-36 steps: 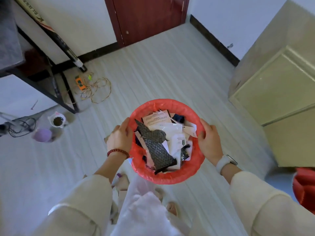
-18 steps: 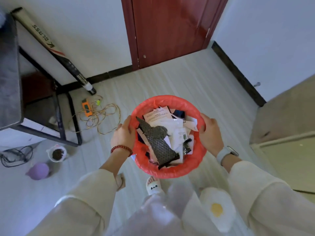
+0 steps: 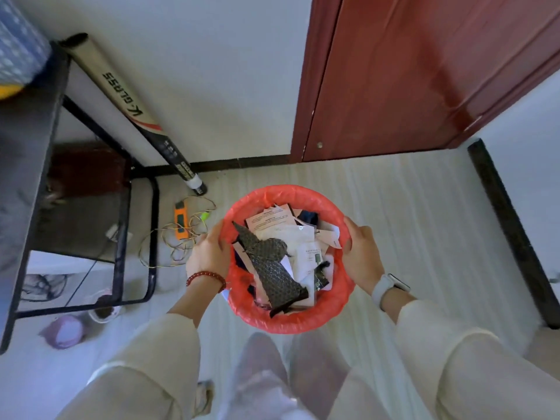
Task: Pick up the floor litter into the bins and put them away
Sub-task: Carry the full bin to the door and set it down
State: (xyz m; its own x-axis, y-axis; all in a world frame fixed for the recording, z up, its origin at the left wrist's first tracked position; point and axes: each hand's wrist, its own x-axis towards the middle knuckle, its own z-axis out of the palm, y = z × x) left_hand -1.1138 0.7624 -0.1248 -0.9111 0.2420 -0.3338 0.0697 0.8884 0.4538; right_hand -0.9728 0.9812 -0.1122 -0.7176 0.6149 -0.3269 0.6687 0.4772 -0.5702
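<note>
A: Where is the bin (image 3: 291,321) seen?

B: It is held off the floor (image 3: 394,213), before the red door (image 3: 409,77), filled with paper litter (image 3: 281,225).

A: And the 2 hands?

B: The left hand (image 3: 209,253) and right hand (image 3: 360,253) are clasped on opposite sides of its red-lined rim.

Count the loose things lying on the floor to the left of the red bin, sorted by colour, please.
Orange: 1, the orange gadget
Green: 1, the small green clip
Tan: 1, the coiled cord
Purple: 1, the purple lid
White: 1, the white cup
Total: 5
</note>
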